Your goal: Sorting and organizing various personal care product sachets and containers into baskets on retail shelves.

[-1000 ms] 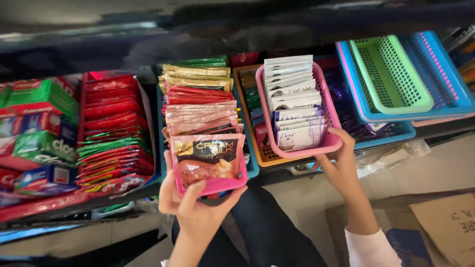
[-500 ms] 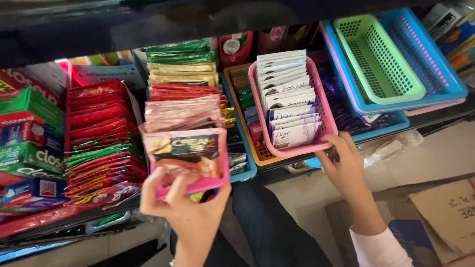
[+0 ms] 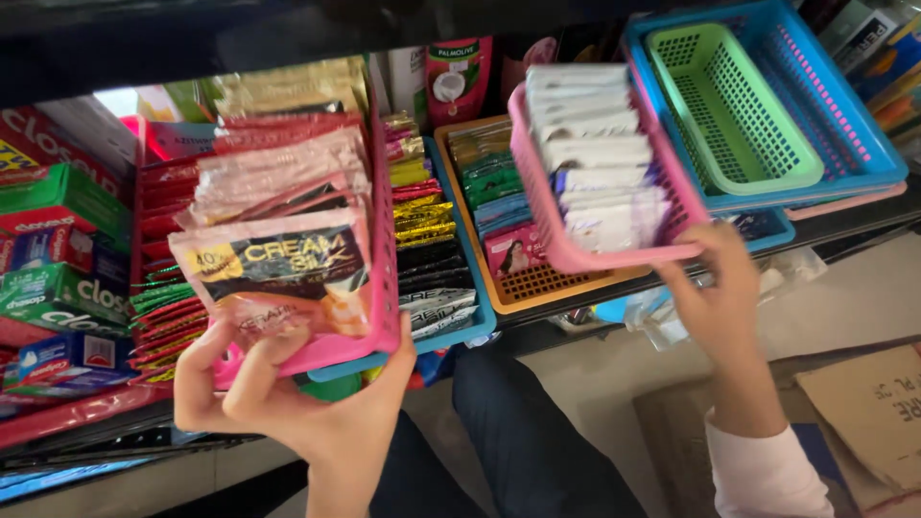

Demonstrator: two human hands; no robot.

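Observation:
My left hand (image 3: 288, 403) grips the near end of a pink plastic basket (image 3: 384, 278) packed with pink and dark sachets (image 3: 278, 259), lifted off the shelf above a blue basket. My right hand (image 3: 715, 297) holds the near end of a second pink basket (image 3: 614, 257) filled with white and blue sachets (image 3: 595, 163), raised over an orange basket (image 3: 547, 283).
A green basket (image 3: 729, 105) nests in stacked blue and pink baskets (image 3: 844, 125) at the right. Toothpaste boxes (image 3: 58, 249) and red sachets fill the left shelf. A blue basket (image 3: 460, 317) holds gold and black sachets. Cardboard (image 3: 863, 403) lies on the floor.
Both pink baskets have come out further toward me and higher off the shelf, the left one most. The view has closed in on the shelf.

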